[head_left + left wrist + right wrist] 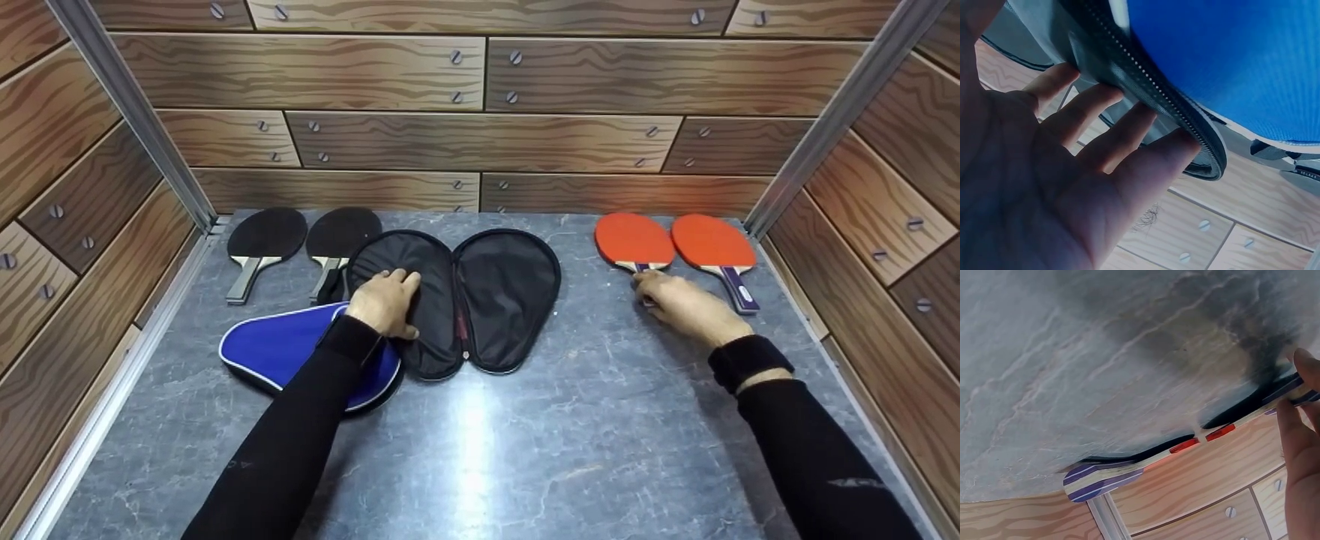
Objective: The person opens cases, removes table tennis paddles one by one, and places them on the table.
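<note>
An unzipped black paddle case [508, 300] lies spread flat in the middle of the table. My left hand [382, 304] rests on its left half, fingers loosely extended; the left wrist view shows the fingertips against the case's zippered edge [1154, 84]. At the right, my right hand [690, 307] pinches the handle of a red table tennis paddle [634, 238]. That handle [1286, 391] sits between thumb and fingers in the right wrist view. Beside it lies a second red paddle [712, 241], its purple-striped handle [1103, 482] pointing toward me.
A closed blue case [281, 341] with white piping lies under my left forearm, touching the open case. Two black paddles [267, 234] lie at the back left, the nearer one partly hidden by the open case. Wood-patterned walls [480, 142] and metal posts [847, 105] enclose the table.
</note>
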The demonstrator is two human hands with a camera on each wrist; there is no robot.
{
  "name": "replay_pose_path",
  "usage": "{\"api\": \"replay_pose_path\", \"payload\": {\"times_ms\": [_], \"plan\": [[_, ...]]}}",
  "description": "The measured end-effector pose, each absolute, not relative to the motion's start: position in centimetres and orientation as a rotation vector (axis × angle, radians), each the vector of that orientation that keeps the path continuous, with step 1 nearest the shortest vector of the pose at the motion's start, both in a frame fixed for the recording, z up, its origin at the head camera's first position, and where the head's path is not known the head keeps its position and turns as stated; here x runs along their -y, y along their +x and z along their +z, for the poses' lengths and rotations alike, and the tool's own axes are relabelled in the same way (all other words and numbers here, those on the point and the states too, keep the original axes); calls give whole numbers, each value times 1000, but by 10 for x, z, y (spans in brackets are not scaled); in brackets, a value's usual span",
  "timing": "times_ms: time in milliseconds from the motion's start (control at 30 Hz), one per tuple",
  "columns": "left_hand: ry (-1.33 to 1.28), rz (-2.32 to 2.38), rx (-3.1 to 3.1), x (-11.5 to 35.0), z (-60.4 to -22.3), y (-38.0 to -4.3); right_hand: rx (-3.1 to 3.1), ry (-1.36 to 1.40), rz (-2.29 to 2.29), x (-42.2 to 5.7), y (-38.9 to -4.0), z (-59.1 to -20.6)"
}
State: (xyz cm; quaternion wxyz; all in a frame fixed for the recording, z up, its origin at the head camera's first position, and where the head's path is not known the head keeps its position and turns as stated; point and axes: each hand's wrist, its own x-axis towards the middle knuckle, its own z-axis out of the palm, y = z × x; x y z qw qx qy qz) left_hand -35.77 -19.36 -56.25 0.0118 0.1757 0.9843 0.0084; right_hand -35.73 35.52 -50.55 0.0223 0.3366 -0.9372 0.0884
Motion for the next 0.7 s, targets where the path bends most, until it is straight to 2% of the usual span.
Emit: {"api": "replay_pose_path", "payload": {"times_ms": [367,467,600,700], "plan": [[587,18,-3071,201,-561,-362,2894,1093,233,-348,-355,-503],[566,39,-3051,196,-534,-346,2907,1046,216,-339,-352,-499],[529,74,-2992,183,-480,-314,2912,1003,190,-324,-346,-495],[509,118,-2988,181,-456,-299,2905,1005,181,-312,-341,-492]]}}
